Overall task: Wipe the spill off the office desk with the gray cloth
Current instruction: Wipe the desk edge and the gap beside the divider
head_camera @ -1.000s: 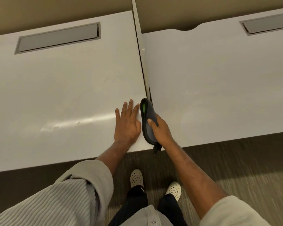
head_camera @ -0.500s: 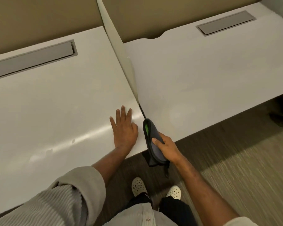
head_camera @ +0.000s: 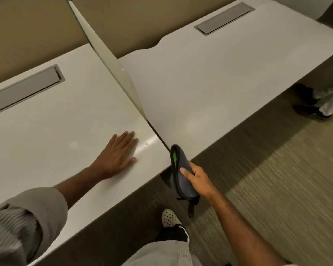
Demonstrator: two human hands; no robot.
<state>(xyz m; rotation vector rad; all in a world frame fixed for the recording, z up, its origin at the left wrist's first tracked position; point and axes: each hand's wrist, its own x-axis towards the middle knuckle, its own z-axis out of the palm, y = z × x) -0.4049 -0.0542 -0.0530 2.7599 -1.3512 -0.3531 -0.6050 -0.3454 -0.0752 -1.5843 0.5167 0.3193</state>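
My right hand (head_camera: 197, 180) grips a folded dark gray cloth (head_camera: 181, 175) with a green tag, held on edge just off the front edge of the white desk (head_camera: 65, 116), at the gap between two desktops. My left hand (head_camera: 116, 155) lies flat on the left desktop with straight fingers. A faint wet streak (head_camera: 148, 144) glints on the surface just right of those fingers, and a small dull spot (head_camera: 73, 144) shows to their left.
A thin white divider panel (head_camera: 112, 62) stands between the left desk and the right desk (head_camera: 219, 77). Each desktop has a gray cable flap (head_camera: 25, 87) near its back. Another person's shoes and trouser legs (head_camera: 319, 104) stand at the far right on the carpet.
My right hand has drawn the cloth back off the desk's front edge and lower. The camera has swung right and tilted, while my left hand stays flat on the desk.
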